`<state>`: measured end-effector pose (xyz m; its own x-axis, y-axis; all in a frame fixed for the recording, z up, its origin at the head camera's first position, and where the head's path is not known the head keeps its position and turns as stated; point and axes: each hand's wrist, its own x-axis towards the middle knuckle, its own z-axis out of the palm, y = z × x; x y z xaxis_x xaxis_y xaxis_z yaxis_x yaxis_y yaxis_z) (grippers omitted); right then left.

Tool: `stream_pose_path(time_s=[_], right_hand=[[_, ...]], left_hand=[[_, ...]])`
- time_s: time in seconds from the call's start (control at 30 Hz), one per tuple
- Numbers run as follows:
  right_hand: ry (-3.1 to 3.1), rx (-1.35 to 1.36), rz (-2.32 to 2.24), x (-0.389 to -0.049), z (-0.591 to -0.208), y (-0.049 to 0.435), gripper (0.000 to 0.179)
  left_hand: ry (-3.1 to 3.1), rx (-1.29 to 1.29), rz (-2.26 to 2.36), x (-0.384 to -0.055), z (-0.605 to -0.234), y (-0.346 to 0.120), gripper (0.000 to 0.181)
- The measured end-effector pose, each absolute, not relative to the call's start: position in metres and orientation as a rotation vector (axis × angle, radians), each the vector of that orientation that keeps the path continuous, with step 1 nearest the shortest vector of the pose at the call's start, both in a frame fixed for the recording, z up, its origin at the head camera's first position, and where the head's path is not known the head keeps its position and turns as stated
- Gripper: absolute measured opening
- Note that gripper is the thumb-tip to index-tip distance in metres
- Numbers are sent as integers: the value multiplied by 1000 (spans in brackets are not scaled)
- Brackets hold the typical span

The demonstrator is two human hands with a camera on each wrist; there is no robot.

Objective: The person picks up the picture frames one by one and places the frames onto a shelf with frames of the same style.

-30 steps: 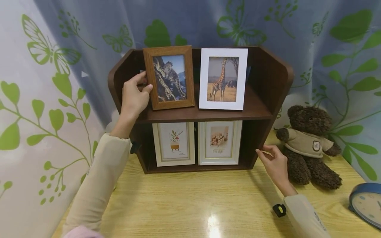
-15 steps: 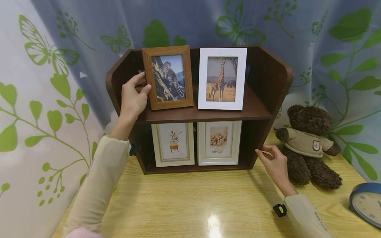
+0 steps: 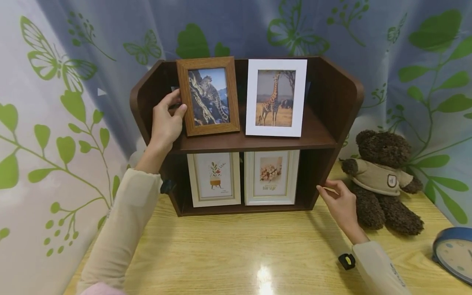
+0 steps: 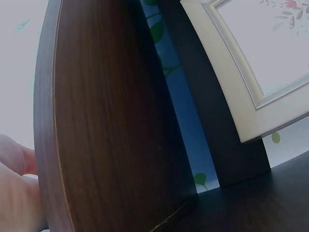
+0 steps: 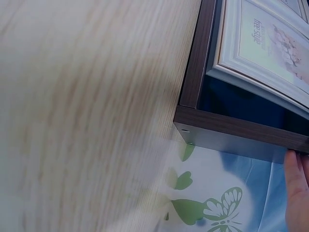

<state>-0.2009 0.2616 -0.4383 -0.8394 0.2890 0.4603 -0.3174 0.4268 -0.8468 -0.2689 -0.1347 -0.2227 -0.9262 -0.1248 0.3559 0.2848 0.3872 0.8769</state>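
Observation:
A dark brown two-tier shelf [image 3: 333, 98] stands on the table. On its upper tier a brown wooden picture frame [image 3: 208, 98] with a snow leopard picture leans back, slightly tilted. My left hand [image 3: 166, 123] pinches this frame's left edge, thumb in front and fingers at the side. Beside it stands a white picture frame [image 3: 275, 98] with a giraffe. Down at the shelf's right side panel, my right hand [image 3: 339, 203] grips the front edge; the right wrist view shows fingers [image 5: 295, 179] against the panel's outer face. The left wrist view shows mostly the left side panel [image 4: 106, 121].
The lower tier holds a cream frame [image 3: 214, 179] with a potted plant and another pale frame [image 3: 272, 177] with flowers. A brown teddy bear [image 3: 383, 180] sits right of the shelf. A blue clock [image 3: 455, 252] lies at the table's right. Patterned curtains [image 3: 243, 24] hang behind.

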Motion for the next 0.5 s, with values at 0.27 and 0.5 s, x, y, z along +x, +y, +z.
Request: stream_pose_path(time_s=[0.27, 0.5], right_hand=[[-2121, 6, 1423, -200, -440, 261, 18], [-2141, 0, 1435, -200, -438, 261, 19]], left_hand=[[-2315, -170, -1546, -270, -221, -136, 47], [-2331, -186, -1500, -264, -227, -138, 47]])
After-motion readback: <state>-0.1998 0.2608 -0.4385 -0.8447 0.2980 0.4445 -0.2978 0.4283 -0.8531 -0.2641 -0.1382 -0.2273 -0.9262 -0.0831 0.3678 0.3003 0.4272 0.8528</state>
